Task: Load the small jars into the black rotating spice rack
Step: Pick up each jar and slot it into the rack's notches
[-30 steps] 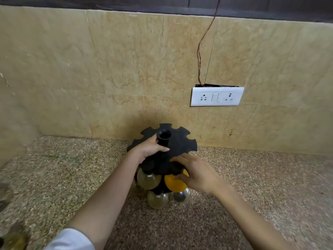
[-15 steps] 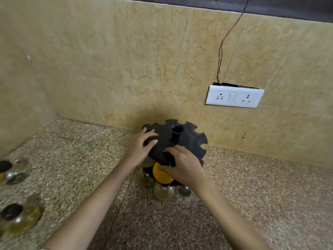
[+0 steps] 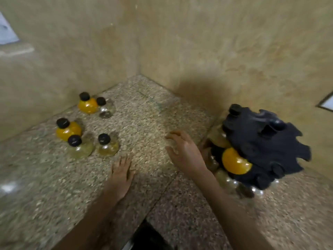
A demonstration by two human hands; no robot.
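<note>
The black rotating spice rack [image 3: 263,141] stands at the right, against the wall. An orange-filled jar [image 3: 234,164] hangs in it, with several clear jars [image 3: 226,181] low around it. Several loose small jars with black caps stand at the left: two orange ones [image 3: 88,105] [image 3: 67,131] and clear ones [image 3: 106,110] [image 3: 79,148] [image 3: 107,147]. My left hand [image 3: 121,173] hovers over the counter just right of the nearest clear jar, fingers apart, holding nothing. My right hand [image 3: 183,150] is off the rack, to its left, fingers spread and holding nothing.
The speckled granite counter [image 3: 144,123] runs into a corner between two beige tiled walls. A white switch plate [image 3: 327,103] shows at the right edge. A dark gap [image 3: 146,235] opens at the counter's near edge.
Both hands have left the spice rack and moved left over the counter. The view has swung left, bringing the loose jars into sight.
</note>
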